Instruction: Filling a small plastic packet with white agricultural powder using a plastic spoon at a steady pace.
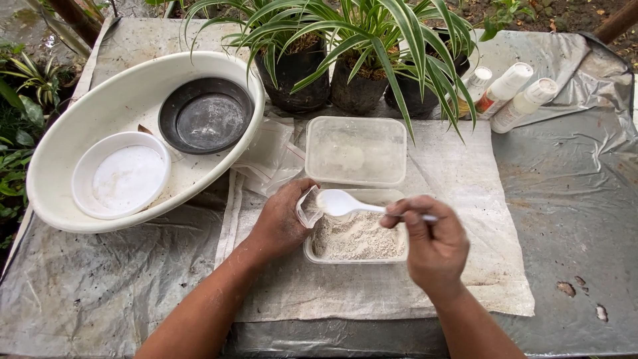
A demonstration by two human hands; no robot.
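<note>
My right hand (432, 242) grips the handle of a white plastic spoon (340, 203), whose bowl points left over a clear rectangular container (357, 240) of pale grey powder. My left hand (282, 219) pinches a small clear plastic bag (308, 207) open at the container's left rim, right beside the spoon's bowl. The container's clear lid (355, 151) lies just behind it. Everything sits on a white woven sheet (465, 279).
A large white oval basin (80, 119) at the left holds a black round pot (206, 115) and a white round dish (121, 174). Three potted striped-leaf plants (359, 40) stand at the back. White bottles (515, 96) lie at the back right. More small clear bags (269, 156) lie beside the lid.
</note>
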